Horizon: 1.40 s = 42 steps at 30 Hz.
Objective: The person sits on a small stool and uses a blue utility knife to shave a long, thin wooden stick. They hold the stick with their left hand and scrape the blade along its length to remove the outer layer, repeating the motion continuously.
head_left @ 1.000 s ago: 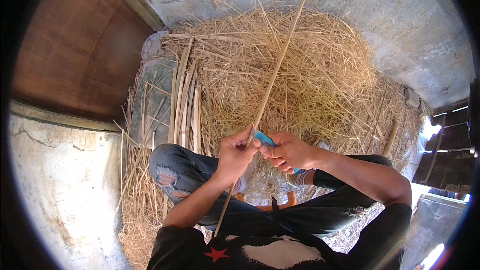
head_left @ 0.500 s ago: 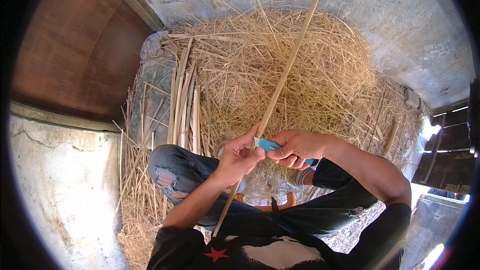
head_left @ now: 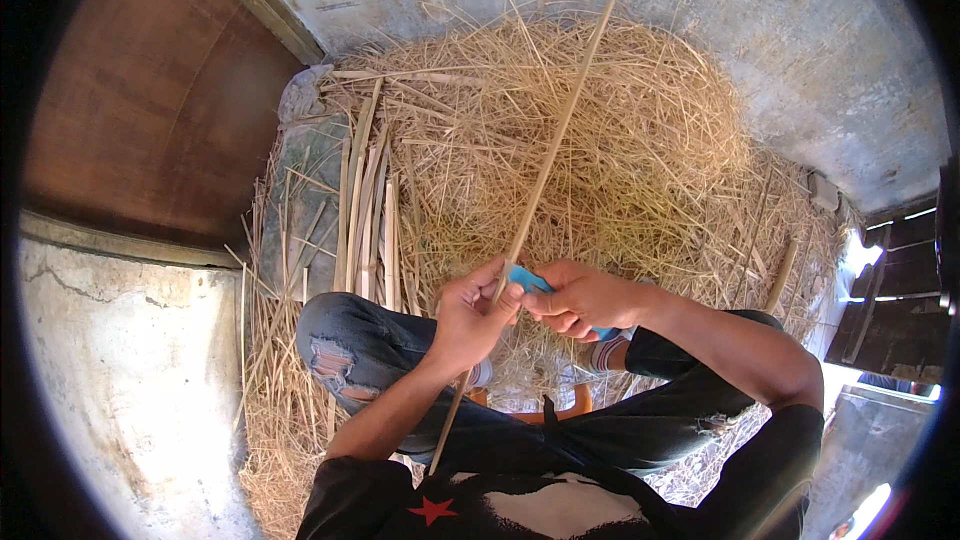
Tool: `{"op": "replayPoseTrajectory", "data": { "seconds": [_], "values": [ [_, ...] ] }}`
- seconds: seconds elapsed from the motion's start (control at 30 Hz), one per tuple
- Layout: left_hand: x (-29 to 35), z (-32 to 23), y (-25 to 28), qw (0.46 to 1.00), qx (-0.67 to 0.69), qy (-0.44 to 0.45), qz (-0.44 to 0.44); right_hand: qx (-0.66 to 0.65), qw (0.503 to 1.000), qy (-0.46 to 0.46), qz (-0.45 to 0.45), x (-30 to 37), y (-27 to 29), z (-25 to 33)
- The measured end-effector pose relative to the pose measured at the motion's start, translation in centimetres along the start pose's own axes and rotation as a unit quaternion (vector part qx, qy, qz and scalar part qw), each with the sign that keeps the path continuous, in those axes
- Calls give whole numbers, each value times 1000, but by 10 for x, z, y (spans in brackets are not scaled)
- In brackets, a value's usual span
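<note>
A long, thin bamboo strip [head_left: 553, 153] slants away from my lap toward the far wall. My left hand [head_left: 468, 318] is closed round it at about its middle, and its lower end runs down beside my shirt. In my right hand [head_left: 588, 297] is a blue-handled utility knife [head_left: 527, 279], its front end against the strip close to my left thumb. The blade itself is hidden by the strip and fingers. Both hands nearly touch, above the gap between my knees.
Split bamboo strips [head_left: 365, 205] lie on a grey stone slab [head_left: 296, 165] at the left. A large heap of straw-like shavings [head_left: 640, 120] covers the floor up to the stained wall [head_left: 780, 30]. A brown wooden panel [head_left: 165, 90] stands at the far left.
The bamboo strip has turned, its far end shifting slightly left and its face looking narrower. The knife and my right hand have moved slightly left with it.
</note>
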<state>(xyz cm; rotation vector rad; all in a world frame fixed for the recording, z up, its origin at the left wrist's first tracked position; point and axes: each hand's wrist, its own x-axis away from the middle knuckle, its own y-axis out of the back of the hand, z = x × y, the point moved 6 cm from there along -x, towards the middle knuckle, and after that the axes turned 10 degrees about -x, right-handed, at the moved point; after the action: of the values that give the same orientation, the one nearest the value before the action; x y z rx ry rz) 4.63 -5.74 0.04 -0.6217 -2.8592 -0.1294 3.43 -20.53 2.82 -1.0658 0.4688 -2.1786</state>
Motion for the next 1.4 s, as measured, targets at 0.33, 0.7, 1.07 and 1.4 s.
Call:
{"op": "replayPoseTrajectory", "data": {
  "seconds": [0.33, 0.7, 1.07, 1.4],
  "values": [
    [5, -11, -2, 999, -23, -12, 47, -7, 993, -108, 46, 5, 11, -6],
    [5, -16, -4, 997, 20, -17, 79, 42, 993, -93, 59, 8, 8, -4],
    [3, -1, -2, 998, -4, -48, 42, 118, 993, -14, -18, 11, -6, 2],
    [2, -17, -8, 996, 41, -55, 61, 45, 997, -41, 41, 10, 0, 0]
  ]
}}
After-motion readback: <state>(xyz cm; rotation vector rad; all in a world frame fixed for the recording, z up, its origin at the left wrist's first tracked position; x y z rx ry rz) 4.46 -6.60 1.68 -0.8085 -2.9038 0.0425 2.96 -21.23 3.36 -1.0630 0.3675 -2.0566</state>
